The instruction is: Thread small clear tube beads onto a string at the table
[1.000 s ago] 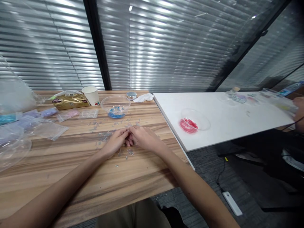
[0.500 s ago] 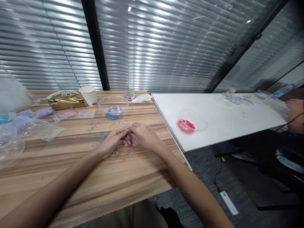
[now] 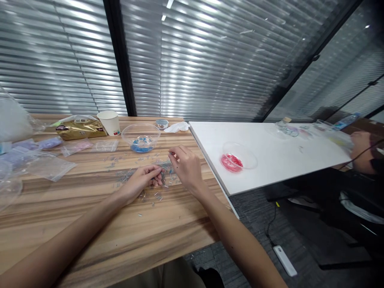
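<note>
Hands parted since the earlier frame, head view: right hand [image 3: 188, 168] lifted clear, fingertips pinched; left hand [image 3: 142, 180] with thumb to index; contents of either unreadable to me. Clear bits [image 3: 158, 196] scattered around both. Beyond: paper cup [image 3: 109, 123], gold packet [image 3: 81, 129]. Near bowl [image 3: 124, 141]: blue pieces [image 3: 141, 148]. Right bowl [image 3: 251, 161]: red pieces [image 3: 233, 163].

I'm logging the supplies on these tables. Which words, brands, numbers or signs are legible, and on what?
None reads clearly enough to quote.
Gold pack: pale print, too blurred to read.
Paper cup: small coloured print low on its side, too small to read.
Bottle: bluish label, too blurred to read.
White block on the floor: dark mark, too small to make out.
</note>
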`<action>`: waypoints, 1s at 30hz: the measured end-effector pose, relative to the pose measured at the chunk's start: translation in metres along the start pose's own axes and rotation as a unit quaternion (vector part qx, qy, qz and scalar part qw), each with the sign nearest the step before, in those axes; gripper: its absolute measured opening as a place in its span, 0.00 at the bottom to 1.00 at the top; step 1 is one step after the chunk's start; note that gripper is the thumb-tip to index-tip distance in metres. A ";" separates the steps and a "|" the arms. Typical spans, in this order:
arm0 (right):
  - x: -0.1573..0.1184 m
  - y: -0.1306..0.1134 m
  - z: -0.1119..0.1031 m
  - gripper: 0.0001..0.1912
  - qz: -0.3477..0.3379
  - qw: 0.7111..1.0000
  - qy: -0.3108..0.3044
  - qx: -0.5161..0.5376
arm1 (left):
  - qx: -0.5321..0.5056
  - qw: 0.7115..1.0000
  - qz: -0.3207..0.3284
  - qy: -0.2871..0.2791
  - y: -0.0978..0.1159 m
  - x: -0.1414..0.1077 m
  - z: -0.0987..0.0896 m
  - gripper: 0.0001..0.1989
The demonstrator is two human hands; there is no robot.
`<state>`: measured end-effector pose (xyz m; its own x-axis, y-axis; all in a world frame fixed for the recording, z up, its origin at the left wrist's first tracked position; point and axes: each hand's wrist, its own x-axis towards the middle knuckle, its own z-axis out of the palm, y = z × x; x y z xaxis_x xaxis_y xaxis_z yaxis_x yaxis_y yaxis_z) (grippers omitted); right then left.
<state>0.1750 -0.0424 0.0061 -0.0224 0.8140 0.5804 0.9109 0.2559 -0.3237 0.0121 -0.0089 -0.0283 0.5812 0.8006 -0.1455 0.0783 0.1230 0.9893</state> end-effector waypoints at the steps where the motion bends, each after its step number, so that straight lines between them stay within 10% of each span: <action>1: 0.000 0.000 0.001 0.06 0.005 1.000 0.012 0.016 | 0.012 1.000 0.004 -0.001 0.000 0.000 0.000 0.15; 30: -0.005 -0.016 0.003 0.07 0.006 0.994 -0.042 0.098 | 0.036 0.999 0.009 -0.005 -0.001 0.001 -0.001 0.16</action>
<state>0.1593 -0.0488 0.0067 -0.0532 0.8564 0.5136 0.8138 0.3352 -0.4747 0.0121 -0.0075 -0.0290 0.5915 0.7960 -0.1286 0.1257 0.0666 0.9898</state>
